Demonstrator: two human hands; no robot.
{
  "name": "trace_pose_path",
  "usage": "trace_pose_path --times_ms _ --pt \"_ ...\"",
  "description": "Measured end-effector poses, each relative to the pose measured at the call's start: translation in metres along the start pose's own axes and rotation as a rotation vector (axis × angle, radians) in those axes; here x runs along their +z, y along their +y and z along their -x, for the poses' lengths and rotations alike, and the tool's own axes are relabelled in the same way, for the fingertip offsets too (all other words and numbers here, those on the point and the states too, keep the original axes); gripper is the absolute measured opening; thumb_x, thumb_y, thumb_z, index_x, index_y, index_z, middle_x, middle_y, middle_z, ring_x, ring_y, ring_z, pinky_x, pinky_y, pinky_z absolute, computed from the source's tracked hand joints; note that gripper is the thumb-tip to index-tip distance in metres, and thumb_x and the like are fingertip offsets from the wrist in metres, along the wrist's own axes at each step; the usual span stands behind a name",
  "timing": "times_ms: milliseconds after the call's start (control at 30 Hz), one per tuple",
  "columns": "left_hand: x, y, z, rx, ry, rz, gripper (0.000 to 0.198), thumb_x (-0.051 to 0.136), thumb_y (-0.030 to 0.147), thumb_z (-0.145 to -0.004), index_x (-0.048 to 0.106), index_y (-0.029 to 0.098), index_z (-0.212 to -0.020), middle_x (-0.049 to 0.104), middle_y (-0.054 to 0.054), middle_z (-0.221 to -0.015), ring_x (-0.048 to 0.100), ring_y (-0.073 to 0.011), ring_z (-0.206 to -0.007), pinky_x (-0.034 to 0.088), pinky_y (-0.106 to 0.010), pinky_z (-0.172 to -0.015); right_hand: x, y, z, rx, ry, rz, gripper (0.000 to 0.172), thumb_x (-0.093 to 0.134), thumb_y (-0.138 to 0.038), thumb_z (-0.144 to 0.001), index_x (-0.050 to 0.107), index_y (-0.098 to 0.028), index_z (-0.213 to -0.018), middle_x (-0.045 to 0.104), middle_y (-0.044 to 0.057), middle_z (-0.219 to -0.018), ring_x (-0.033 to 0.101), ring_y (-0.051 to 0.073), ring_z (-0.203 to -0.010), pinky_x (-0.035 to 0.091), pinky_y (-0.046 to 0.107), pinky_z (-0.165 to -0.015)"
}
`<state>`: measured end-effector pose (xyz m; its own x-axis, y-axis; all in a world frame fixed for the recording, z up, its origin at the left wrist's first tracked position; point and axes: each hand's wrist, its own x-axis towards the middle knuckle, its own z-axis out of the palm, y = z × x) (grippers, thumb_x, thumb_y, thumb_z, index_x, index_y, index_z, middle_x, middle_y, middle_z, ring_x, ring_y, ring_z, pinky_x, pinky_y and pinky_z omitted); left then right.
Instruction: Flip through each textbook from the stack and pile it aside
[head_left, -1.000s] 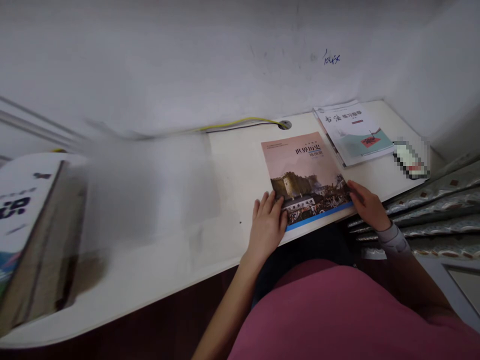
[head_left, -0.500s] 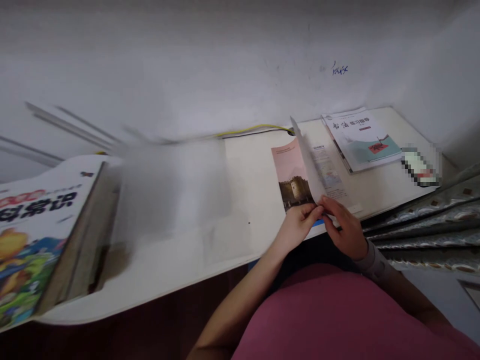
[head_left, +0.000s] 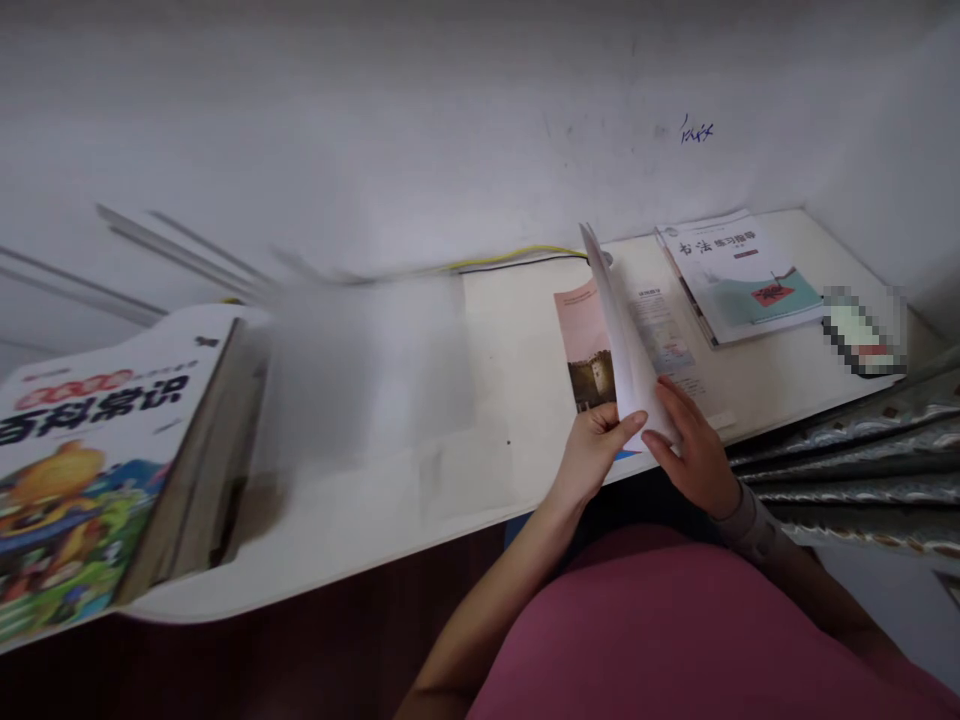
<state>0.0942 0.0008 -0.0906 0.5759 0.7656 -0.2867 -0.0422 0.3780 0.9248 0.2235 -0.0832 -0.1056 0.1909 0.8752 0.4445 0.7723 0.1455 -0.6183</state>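
Note:
A thin booklet (head_left: 626, 365) stands partly raised near the table's front edge, its pages lifted and curved. A pink page or cover (head_left: 589, 350) with a picture of a stone castle shows on its left side. My left hand (head_left: 596, 445) is closed on the booklet's lower edge, thumb over the white pages. On the other side, my right hand (head_left: 694, 450) has its fingers against the curved pages, thumb and fingers apart around the edge. Just right of the pages, a printed sheet with a small map (head_left: 667, 340) lies on the table.
A stack of thick books with a colourful cover (head_left: 97, 470) sits at the far left of the white table (head_left: 375, 520). Workbooks (head_left: 750, 280) and a pixelated phone-like object (head_left: 862, 335) lie at the right. A yellow cable (head_left: 525, 250) runs along the wall; patterned curtain folds (head_left: 847, 460) hang at right.
The booklet's pages have fanned and curved more, showing more white. My right fingers have moved apart from my left hand onto the pages. The view has shifted slightly left.

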Motion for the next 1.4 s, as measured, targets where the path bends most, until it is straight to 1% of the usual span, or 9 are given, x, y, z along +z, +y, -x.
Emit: trace_pose_path --times_ms 267,433,567,633,700,767,867,1000,1400 --pt "0.001 -0.006 -0.003 0.009 -0.016 -0.058 0.052 0.059 0.068 -0.072 0.056 0.017 -0.062 0.056 0.002 -0.055 0.052 -0.0103 -0.051 0.045 -0.023 -0.054 -0.021 -0.004 -0.003 -0.078 0.188 0.183 0.066 0.048 -0.027 -0.092 0.015 -0.034 -0.149 0.028 0.007 -0.154 0.027 0.028 -0.141 0.029 0.058 -0.112" --pt "0.004 0.001 0.005 0.157 -0.029 -0.218 0.057 0.047 0.070 -0.080 0.050 0.018 -0.057 0.048 0.003 -0.052 0.046 -0.0093 -0.051 0.042 -0.023 -0.053 -0.019 0.001 -0.014 -0.208 -0.103 0.179 0.076 0.055 -0.044 -0.088 0.014 -0.035 -0.150 0.017 0.006 -0.158 0.014 0.032 -0.144 0.021 0.060 -0.113" --pt "-0.020 0.009 0.014 0.346 0.030 -0.543 0.063 0.023 0.062 -0.093 0.064 0.015 -0.081 0.067 -0.006 -0.076 0.063 -0.0184 -0.075 0.051 -0.031 -0.071 -0.009 0.012 -0.029 -0.290 -0.306 0.129 0.074 0.056 -0.050 -0.086 0.025 -0.028 -0.149 -0.003 0.007 -0.160 0.003 0.035 -0.145 0.028 0.056 -0.111" --pt "-0.048 0.010 0.017 0.507 0.173 -0.815 0.053 0.026 0.050 -0.097 0.065 0.016 -0.103 0.068 -0.011 -0.105 0.061 -0.0238 -0.105 0.048 -0.038 -0.092 -0.001 0.011 -0.035 -0.346 -0.356 0.161 0.066 0.055 -0.046 -0.088 0.032 -0.024 -0.146 0.001 0.009 -0.160 0.006 0.034 -0.145 0.029 0.055 -0.111" --pt "-0.082 0.007 0.020 0.619 0.361 -1.097 0.042 0.033 0.040 -0.097 0.059 0.017 -0.121 0.059 -0.014 -0.129 0.044 -0.0275 -0.130 0.036 -0.048 -0.107 0.009 0.004 -0.040 -0.398 -0.390 0.240 0.054 0.052 -0.037 -0.091 0.042 -0.022 -0.141 0.016 0.012 -0.158 0.011 0.033 -0.145 0.028 0.054 -0.111" --pt "-0.115 0.000 0.025 0.595 0.487 -1.311 0.042 0.034 0.034 -0.096 0.052 0.016 -0.130 0.051 -0.016 -0.139 0.032 -0.0302 -0.139 0.032 -0.055 -0.108 0.020 -0.005 -0.043 -0.436 -0.396 0.332 0.043 0.047 -0.028 -0.093 0.049 -0.020 -0.135 0.031 0.014 -0.153 0.017 0.032 -0.144 0.029 0.053 -0.111" --pt "-0.143 -0.014 0.033 0.466 0.490 -1.507 0.050 0.034 0.037 -0.097 0.044 0.008 -0.137 0.041 -0.023 -0.144 0.029 -0.0347 -0.140 0.034 -0.057 -0.106 0.036 -0.015 -0.046 -0.520 -0.375 0.411 0.037 0.044 -0.022 -0.094 0.055 -0.016 -0.130 0.045 0.015 -0.145 0.031 0.029 -0.139 0.033 0.049 -0.110" --pt "-0.146 -0.024 0.039 0.420 0.476 -1.584 0.053 0.034 0.040 -0.097 0.043 0.006 -0.137 0.046 -0.022 -0.141 0.039 -0.0321 -0.135 0.035 -0.053 -0.107 0.050 -0.022 -0.048 -0.664 -0.361 0.426 0.033 0.047 -0.023 -0.094 0.059 -0.016 -0.124 0.057 0.011 -0.134 0.045 0.028 -0.130 0.035 0.048 -0.109" --pt "-0.142 -0.022 0.041 0.585 0.518 -1.435 0.033 0.040 0.028 -0.097 0.063 0.014 -0.116 0.065 -0.014 -0.123 0.057 -0.0262 -0.120 0.046 -0.047 -0.100 0.062 -0.033 -0.042 -0.783 -0.374 0.465 0.030 0.052 -0.027 -0.092 0.060 -0.020 -0.120 0.060 0.013 -0.129 0.051 0.028 -0.124 0.036 0.053 -0.105"
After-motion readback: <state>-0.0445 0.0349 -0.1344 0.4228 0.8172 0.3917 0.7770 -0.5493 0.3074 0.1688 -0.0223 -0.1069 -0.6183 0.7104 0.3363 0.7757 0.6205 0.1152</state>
